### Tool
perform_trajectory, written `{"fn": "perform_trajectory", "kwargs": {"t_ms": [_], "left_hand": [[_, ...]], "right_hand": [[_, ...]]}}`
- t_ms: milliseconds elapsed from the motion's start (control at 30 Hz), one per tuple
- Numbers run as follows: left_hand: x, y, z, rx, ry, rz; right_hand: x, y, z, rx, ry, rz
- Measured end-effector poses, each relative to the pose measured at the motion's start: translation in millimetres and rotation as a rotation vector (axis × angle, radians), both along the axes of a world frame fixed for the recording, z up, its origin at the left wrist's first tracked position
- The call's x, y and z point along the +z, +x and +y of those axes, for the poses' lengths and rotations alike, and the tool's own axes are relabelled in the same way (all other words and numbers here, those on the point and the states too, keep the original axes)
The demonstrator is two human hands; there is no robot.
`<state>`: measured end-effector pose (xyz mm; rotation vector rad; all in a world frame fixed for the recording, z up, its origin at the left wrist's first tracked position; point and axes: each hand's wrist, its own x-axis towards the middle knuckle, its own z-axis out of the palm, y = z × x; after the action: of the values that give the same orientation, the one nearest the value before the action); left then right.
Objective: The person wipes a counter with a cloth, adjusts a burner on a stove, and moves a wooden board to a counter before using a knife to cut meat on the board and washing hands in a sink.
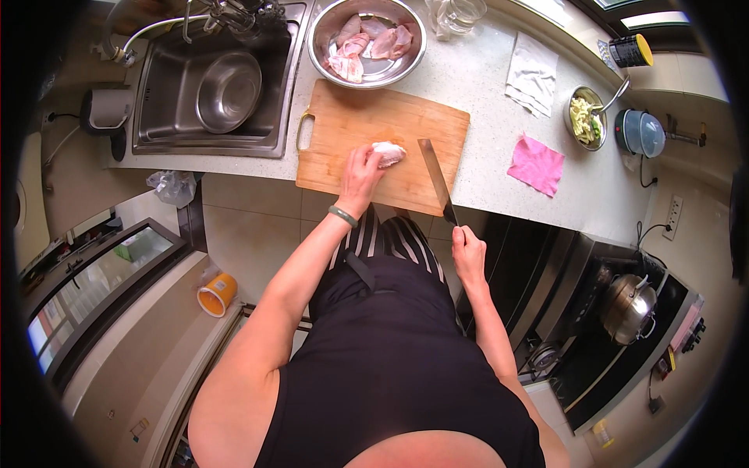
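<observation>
My left hand point(359, 176) grips a pale piece of raw chicken point(389, 154) on the wooden cutting board point(351, 123). In my right hand point(469, 251) is the dark handle of a kitchen knife point(435, 172). Its long blade reaches over the board's right part, apart from the chicken piece. Behind the board, a stainless steel bowl point(404, 75) holds several pieces of raw chicken point(351, 50).
Left lies a steel sink point(158, 105) with a metal basin point(225, 96) inside. A white cloth point(532, 73), a pink cloth point(536, 165) and a bowl of cut food point(585, 120) rest on the right counter. A metal pot point(626, 310) stands on the stove.
</observation>
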<state>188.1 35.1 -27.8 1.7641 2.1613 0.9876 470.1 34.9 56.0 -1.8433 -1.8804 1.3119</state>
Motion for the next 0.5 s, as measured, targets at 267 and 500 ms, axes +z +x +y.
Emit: {"fn": "perform_trajectory", "kwargs": {"t_ms": [267, 500], "left_hand": [[-8.0, 0.7, -7.7, 0.095, 0.13, -0.139], [-28.4, 7.4, 2.1, 0.169, 0.15, -0.203]], "right_hand": [[7.9, -21.0, 30.8, 0.295, 0.049, -0.172], [11.8, -22.0, 62.1, 0.507, 0.096, -0.354]]}}
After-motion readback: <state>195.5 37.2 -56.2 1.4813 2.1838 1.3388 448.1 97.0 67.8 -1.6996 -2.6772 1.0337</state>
